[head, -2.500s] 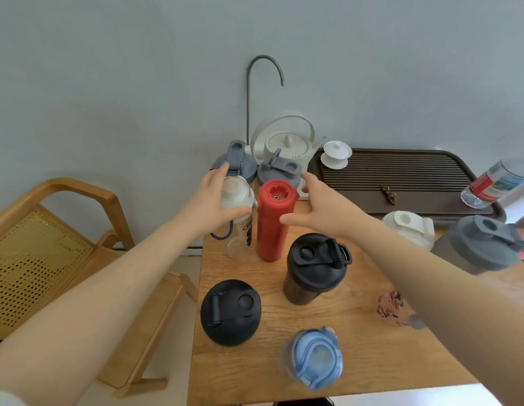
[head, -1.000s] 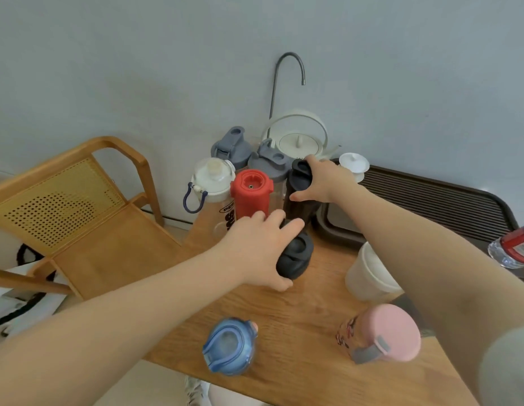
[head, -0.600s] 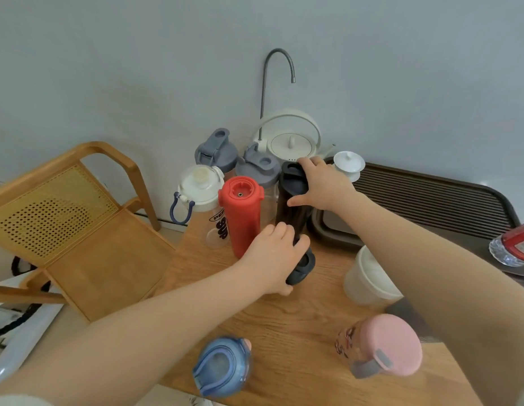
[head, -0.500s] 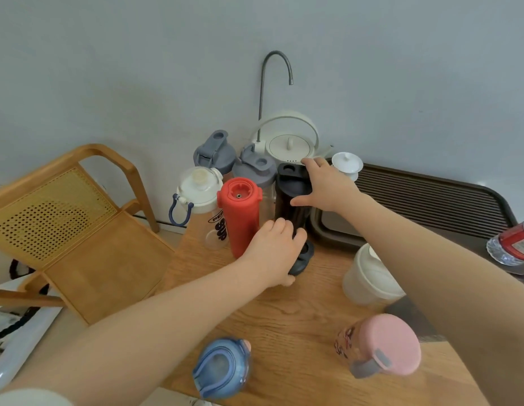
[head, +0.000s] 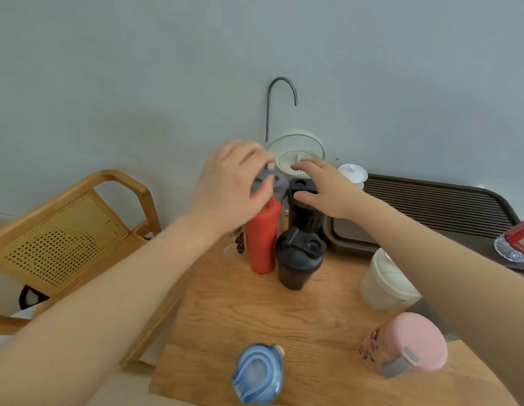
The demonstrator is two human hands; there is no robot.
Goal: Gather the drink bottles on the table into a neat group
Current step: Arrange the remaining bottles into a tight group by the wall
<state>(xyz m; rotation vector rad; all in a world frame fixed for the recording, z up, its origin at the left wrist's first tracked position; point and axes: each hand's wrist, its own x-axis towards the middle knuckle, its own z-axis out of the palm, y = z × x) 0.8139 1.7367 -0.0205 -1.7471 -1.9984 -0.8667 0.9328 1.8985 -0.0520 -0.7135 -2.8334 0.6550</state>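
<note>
At the table's back edge stand a red bottle (head: 262,238), a tall black bottle (head: 304,219) and, in front of them, a black shaker (head: 299,259). My left hand (head: 234,183) is raised over the red bottle, blurred, its fingers and thumb curled around the lid of a grey-lidded bottle (head: 265,183). My right hand (head: 323,186) grips the top of the tall black bottle. A clear printed bottle (head: 238,244) is mostly hidden behind my left wrist. A blue bottle (head: 259,373), a pink-lidded bottle (head: 413,344) and a white bottle (head: 384,284) stand apart nearer me.
A white kettle (head: 296,158) under a curved spout (head: 272,106) and a white lidded cup (head: 353,175) sit behind the group. A dark slatted tray (head: 430,206) runs along the right, with a plastic water bottle (head: 515,244) lying on it. A wooden chair (head: 64,230) stands left of the table.
My left hand has let go of the black shaker, which now stands beside the red bottle, and has risen to the grey lid at the back. My right hand stays on the tall black bottle.
</note>
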